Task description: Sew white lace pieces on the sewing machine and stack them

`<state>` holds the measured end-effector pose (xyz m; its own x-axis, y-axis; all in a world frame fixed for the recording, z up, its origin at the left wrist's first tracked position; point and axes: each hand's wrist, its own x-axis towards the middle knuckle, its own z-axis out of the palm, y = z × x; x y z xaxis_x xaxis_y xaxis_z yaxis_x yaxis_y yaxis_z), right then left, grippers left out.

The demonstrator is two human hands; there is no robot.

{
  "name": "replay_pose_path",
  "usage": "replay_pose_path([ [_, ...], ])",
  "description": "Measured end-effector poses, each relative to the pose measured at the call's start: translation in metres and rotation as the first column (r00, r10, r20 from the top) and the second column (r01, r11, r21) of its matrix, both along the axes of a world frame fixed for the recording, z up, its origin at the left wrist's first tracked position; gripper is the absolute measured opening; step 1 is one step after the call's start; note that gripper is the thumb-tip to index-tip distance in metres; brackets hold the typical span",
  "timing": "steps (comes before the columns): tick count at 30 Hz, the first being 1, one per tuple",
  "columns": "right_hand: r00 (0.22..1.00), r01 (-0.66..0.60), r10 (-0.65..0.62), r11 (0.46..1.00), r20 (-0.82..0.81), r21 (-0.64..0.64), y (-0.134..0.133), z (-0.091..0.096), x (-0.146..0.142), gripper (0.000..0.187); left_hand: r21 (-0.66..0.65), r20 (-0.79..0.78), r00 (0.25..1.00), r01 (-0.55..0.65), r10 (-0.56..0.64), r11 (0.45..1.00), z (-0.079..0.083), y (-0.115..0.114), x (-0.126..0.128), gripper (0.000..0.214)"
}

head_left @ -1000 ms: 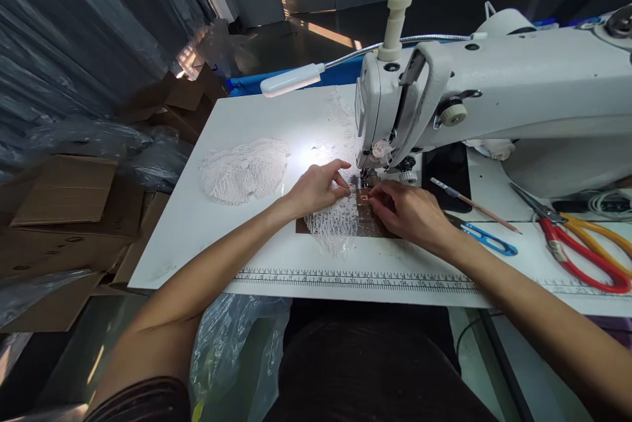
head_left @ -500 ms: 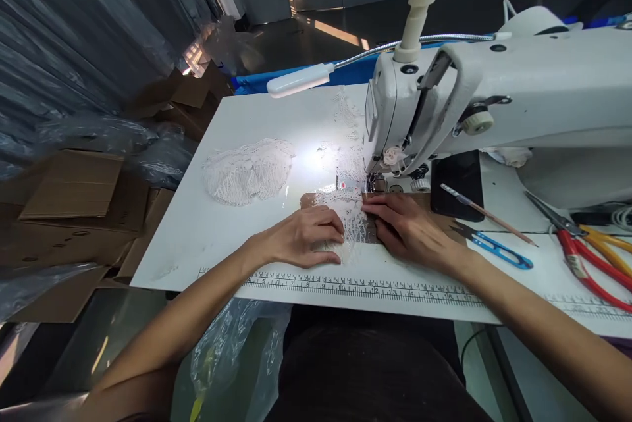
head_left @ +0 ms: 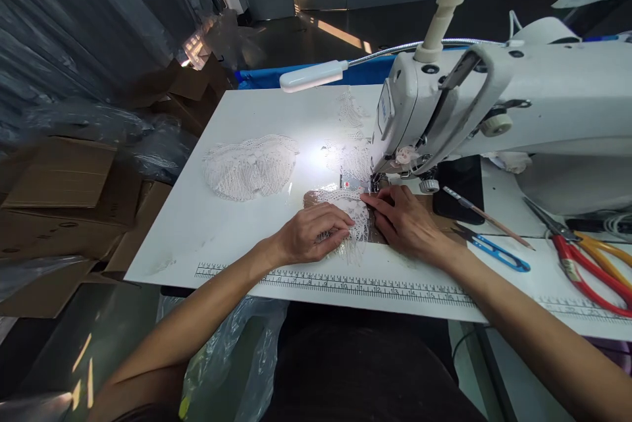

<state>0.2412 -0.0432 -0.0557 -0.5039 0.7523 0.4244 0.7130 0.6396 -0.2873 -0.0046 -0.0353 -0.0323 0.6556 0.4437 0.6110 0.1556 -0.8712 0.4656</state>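
Observation:
A white lace piece [head_left: 340, 196] with a fringed lower edge lies over a brown patch [head_left: 437, 208] of the table, just in front of the sewing machine's presser foot [head_left: 378, 180]. My left hand [head_left: 313, 232] is closed over its fringe, thumb and fingertips pinched together on the strands. On the right edge of the lace, close to the foot, the fingertips of my right hand [head_left: 407, 221] are pressed together; its palm rests low over the brown patch. More white lace [head_left: 355, 157] lies behind the foot under the lamp's glare. My fingers hide part of the fringe.
The sewing machine [head_left: 553, 93] fills the right side, with a lamp [head_left: 313, 76] over the table. Farther left lies a gathered lace pile [head_left: 249, 168]. Blue thread snips [head_left: 496, 251], a pencil-like tool [head_left: 488, 216] and red-handled scissors [head_left: 587, 270] lie at right. Cardboard boxes [head_left: 64, 191] stand left.
My left hand has shifted slightly right, its fingers going from curled beside the fringe to pinched on it. My right hand stays at the lace edge. The view has shifted a little.

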Motion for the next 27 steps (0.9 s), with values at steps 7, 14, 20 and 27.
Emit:
replay_pose_path([
  [7, 0.999, 0.035, -0.037, 0.998, -0.037, -0.043, -0.0011, -0.0016, 0.0002, 0.041, 0.206, -0.223, 0.975, 0.042, 0.006, 0.978, -0.0073, -0.0042, 0.0057, 0.011],
  [14, 0.981, -0.049, 0.032, 0.995, -0.189, -0.086, -0.0064, 0.0035, 0.0069, 0.041, 0.284, -0.220, 0.974, 0.011, 0.054, 0.959, -0.0059, -0.0049, 0.0037, 0.007],
  [20, 0.990, -0.086, 0.074, 0.990, -0.117, -0.108, -0.0085, 0.0059, 0.0073, 0.042, 0.297, -0.208, 0.977, 0.023, 0.041, 0.955, -0.0051, -0.0069, 0.0052, 0.008],
  [27, 0.992, -0.076, 0.060, 0.986, -0.108, -0.151, -0.0103, 0.0080, 0.0083, 0.046, 0.326, -0.204, 0.979, 0.058, 0.010, 0.944, -0.0040, -0.0075, 0.0054, 0.010],
])
